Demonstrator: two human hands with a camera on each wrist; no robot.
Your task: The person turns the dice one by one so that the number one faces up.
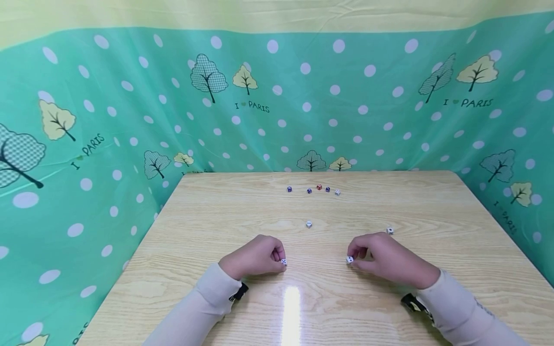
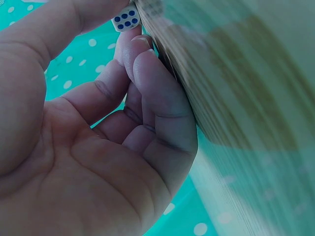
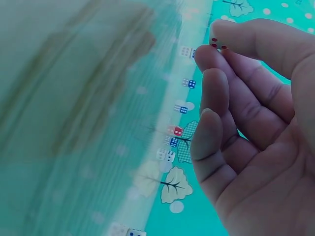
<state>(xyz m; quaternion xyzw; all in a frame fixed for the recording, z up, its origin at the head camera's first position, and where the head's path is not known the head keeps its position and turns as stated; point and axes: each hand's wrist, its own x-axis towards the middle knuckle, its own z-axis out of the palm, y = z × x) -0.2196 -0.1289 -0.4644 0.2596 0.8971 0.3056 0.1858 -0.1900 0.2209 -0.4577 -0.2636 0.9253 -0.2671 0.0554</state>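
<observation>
Between thumb and fingertip, my left hand pinches a white die with blue pips, low at the tabletop; six pips show on that die in the left wrist view. My right hand likewise pinches a small white die with thumb and index finger. Seen from the right wrist, red pips show on this die, mostly hidden by the fingertips. A loose white die lies farther back, between the hands. Just beyond my right knuckles is another white die.
Near the back edge of the wooden table, several dice stand in a loose row: blue ones, a red die and a white die. A green patterned curtain encloses the back and sides.
</observation>
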